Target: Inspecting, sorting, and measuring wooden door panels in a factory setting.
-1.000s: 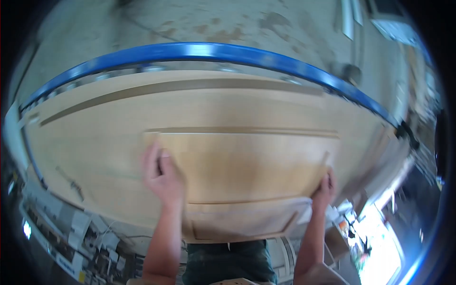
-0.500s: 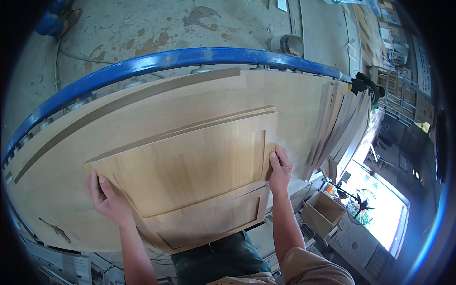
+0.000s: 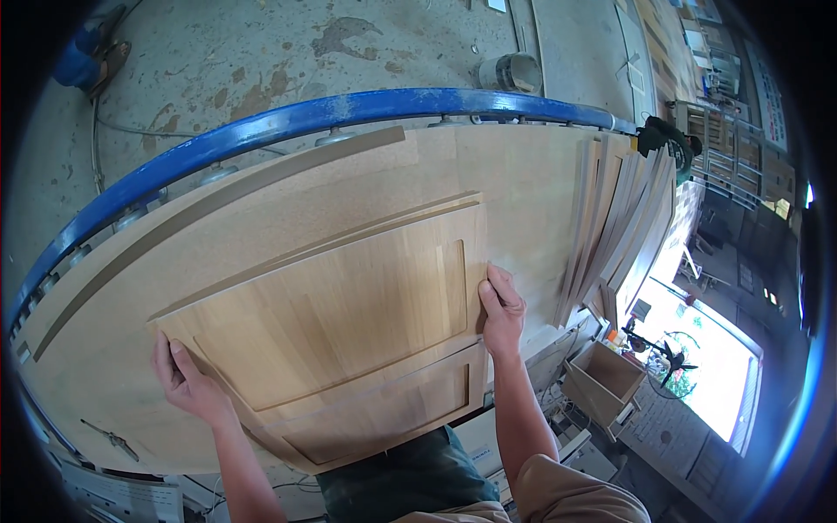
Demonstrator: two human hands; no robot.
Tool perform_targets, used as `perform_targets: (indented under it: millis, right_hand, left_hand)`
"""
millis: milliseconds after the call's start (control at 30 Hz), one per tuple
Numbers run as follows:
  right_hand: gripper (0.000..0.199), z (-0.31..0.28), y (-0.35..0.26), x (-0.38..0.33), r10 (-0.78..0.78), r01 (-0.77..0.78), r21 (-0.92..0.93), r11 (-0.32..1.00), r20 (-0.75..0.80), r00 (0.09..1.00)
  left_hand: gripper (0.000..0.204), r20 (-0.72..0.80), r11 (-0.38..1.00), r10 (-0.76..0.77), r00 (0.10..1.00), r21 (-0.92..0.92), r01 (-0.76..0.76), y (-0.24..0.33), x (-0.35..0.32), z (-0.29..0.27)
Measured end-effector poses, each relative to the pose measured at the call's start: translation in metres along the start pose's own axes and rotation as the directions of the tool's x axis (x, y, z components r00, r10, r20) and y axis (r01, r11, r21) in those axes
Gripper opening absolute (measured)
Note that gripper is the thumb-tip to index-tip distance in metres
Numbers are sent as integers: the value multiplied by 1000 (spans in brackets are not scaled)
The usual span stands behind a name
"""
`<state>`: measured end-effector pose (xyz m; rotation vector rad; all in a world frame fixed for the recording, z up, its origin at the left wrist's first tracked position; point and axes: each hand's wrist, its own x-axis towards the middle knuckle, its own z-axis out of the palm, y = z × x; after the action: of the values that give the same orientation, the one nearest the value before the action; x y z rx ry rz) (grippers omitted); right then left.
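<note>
A pale wooden cabinet door (image 3: 340,305) with a recessed centre lies tilted in front of me. My left hand (image 3: 193,381) grips its left edge, thumb on the upper face. At the opposite edge my right hand (image 3: 503,315) is closed in the same way. Along the far side a second board edge (image 3: 296,254) shows just under the door. Nearer my body lies another recessed panel (image 3: 384,410), seamed off from the first; whether the two are joined I cannot tell. The undersides and the fingertips beneath are hidden.
A long wooden strip (image 3: 218,222) lies along the far side of the worktable (image 3: 523,166), beside a blue rail (image 3: 349,109). Several boards (image 3: 619,227) lean together at right. A slim tool (image 3: 111,439) rests at left. Beyond the rail stands a bucket (image 3: 510,73); another person's foot (image 3: 113,61) shows far left.
The whole view has shifted slightly, with the door and table appearing a little further left. Both hands keep the same hold on the door's edges.
</note>
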<state>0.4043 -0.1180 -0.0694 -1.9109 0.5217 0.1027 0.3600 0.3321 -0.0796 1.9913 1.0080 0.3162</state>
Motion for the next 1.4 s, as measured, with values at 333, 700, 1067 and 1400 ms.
perform_targets:
  millis: [333, 700, 1067, 1400]
  right_hand:
    - [37, -3, 1, 0, -16, 16, 6, 1000, 14, 1000]
    - [41, -6, 1, -1, -15, 17, -35, 999, 56, 998]
    - [39, -7, 2, 1, -31, 31, -5, 1000, 45, 999]
    - [36, -4, 9, -3, -23, 23, 19, 1000, 22, 999]
  left_hand:
    - [35, -38, 1000, 9, 999, -18, -10, 3, 0, 3]
    - [41, -12, 1000, -16, 1000, -11, 16, -2, 1, 0]
    - [40, -25, 1000, -10, 1000, -14, 10, -2, 0, 4]
    - [34, -91, 998, 24, 996, -64, -29, -22, 0, 5]
